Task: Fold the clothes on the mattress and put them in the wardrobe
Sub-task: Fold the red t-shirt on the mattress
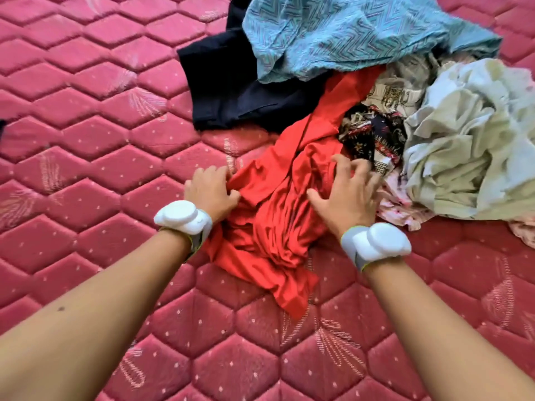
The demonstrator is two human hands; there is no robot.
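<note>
Hands on a crumpled red garment (272, 215) lying on a pink quilted mattress (86, 140). The left hand (212, 191) grips a bunch of the cloth at its left edge; the right hand (346, 195) rests on its right side, fingers spread and bent. Farther right lies a heap: black garment (231, 91), blue zigzag cloth (347, 33), dark patterned cloth (373, 137), pale crumpled cloth (463, 146).

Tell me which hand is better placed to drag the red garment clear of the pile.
Probably the left hand: it already grips the red garment at its edge on the open mattress side. The right hand lies on top, fingers spread, against the pile.
</note>
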